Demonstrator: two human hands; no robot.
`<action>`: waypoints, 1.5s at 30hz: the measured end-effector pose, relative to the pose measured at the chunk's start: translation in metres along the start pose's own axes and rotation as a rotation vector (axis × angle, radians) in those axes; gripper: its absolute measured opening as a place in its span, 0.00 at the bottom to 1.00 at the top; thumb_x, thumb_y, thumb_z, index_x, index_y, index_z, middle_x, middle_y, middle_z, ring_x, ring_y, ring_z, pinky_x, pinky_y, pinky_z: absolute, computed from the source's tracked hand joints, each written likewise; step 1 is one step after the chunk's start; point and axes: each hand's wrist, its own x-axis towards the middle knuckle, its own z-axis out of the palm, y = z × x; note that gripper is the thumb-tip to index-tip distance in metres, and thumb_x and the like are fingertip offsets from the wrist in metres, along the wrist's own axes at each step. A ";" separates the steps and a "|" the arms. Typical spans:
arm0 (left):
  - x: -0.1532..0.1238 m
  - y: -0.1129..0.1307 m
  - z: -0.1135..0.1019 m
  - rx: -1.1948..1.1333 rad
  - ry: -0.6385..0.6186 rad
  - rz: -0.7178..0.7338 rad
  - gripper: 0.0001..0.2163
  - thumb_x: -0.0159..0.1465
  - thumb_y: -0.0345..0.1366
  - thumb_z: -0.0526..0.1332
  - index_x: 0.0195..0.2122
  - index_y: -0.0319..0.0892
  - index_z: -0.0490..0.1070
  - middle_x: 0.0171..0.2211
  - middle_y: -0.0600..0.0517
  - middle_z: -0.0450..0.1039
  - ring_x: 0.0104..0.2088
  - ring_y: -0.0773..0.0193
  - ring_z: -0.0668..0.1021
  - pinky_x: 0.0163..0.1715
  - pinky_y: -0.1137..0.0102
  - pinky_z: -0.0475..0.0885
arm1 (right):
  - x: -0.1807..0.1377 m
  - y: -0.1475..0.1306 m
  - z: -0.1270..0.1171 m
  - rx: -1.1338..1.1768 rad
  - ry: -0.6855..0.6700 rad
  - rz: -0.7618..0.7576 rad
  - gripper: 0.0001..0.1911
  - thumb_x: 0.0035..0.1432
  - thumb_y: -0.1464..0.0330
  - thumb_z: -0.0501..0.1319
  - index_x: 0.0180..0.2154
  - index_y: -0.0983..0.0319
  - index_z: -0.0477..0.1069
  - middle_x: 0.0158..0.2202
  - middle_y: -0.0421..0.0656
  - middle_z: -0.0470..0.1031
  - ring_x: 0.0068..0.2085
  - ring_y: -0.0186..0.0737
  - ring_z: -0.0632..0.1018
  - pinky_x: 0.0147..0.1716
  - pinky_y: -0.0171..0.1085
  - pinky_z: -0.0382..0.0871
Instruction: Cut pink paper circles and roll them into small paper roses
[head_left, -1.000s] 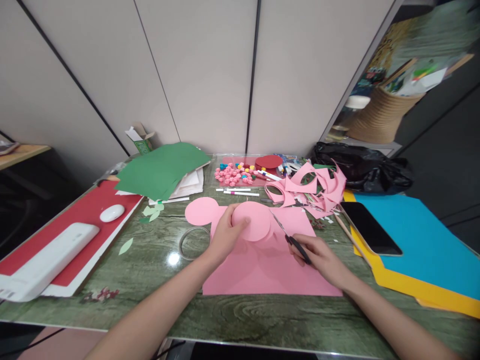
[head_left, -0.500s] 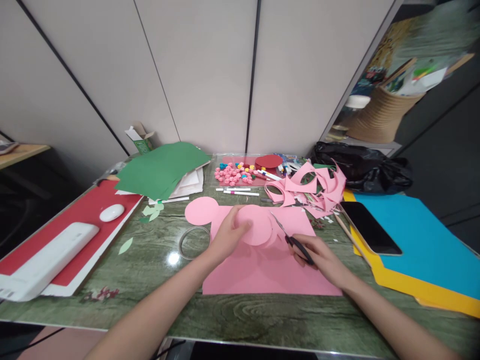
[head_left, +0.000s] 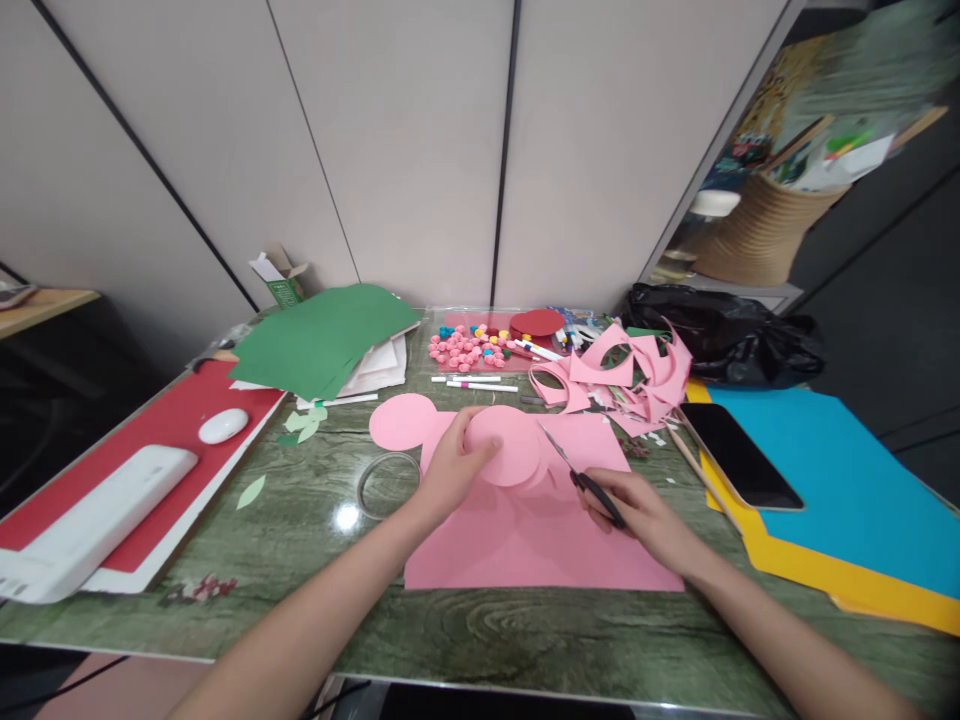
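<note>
My left hand (head_left: 459, 462) pinches a pink paper circle (head_left: 511, 447) by its left edge, thumb on top, above a large pink paper sheet (head_left: 517, 555). Black-handled scissors (head_left: 596, 495) are gripped in my right hand (head_left: 631, 508), their blades pointing up and left beside the circle's right edge. Another pink paper circle (head_left: 403, 422) lies on the table, overlapping the sheet's upper left corner. A roll of tape (head_left: 389, 457) rests flat by my left wrist.
Pink paper scraps (head_left: 611, 365) are heaped behind, next to a clear tray of small pink pieces (head_left: 461, 350). Green paper (head_left: 322, 335) lies back left. A phone (head_left: 739, 455) sits on blue paper (head_left: 847, 480) at right. White pens (head_left: 480, 385) lie ahead.
My left hand has shifted the pink circle slightly left and up, away from the scissors. My right hand and the scissors have hardly moved.
</note>
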 end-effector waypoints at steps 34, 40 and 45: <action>0.001 -0.004 0.000 0.019 -0.001 0.017 0.13 0.58 0.33 0.58 0.45 0.40 0.65 0.43 0.49 0.69 0.45 0.61 0.72 0.44 0.69 0.66 | 0.000 0.000 -0.002 -0.028 -0.020 -0.014 0.17 0.62 0.61 0.51 0.23 0.62 0.62 0.18 0.36 0.62 0.22 0.32 0.63 0.23 0.33 0.52; 0.001 -0.002 0.000 0.032 0.009 0.007 0.13 0.58 0.33 0.57 0.45 0.40 0.65 0.44 0.48 0.70 0.45 0.60 0.72 0.44 0.68 0.66 | 0.002 0.001 -0.005 -0.090 -0.007 -0.006 0.18 0.62 0.59 0.51 0.23 0.62 0.61 0.19 0.36 0.62 0.23 0.32 0.63 0.23 0.33 0.52; 0.001 -0.001 0.002 0.041 0.026 -0.025 0.13 0.57 0.32 0.58 0.44 0.39 0.66 0.43 0.48 0.70 0.45 0.59 0.72 0.44 0.67 0.66 | 0.003 0.000 -0.006 -0.159 0.014 -0.009 0.20 0.61 0.58 0.50 0.21 0.62 0.59 0.19 0.37 0.61 0.23 0.33 0.62 0.24 0.34 0.52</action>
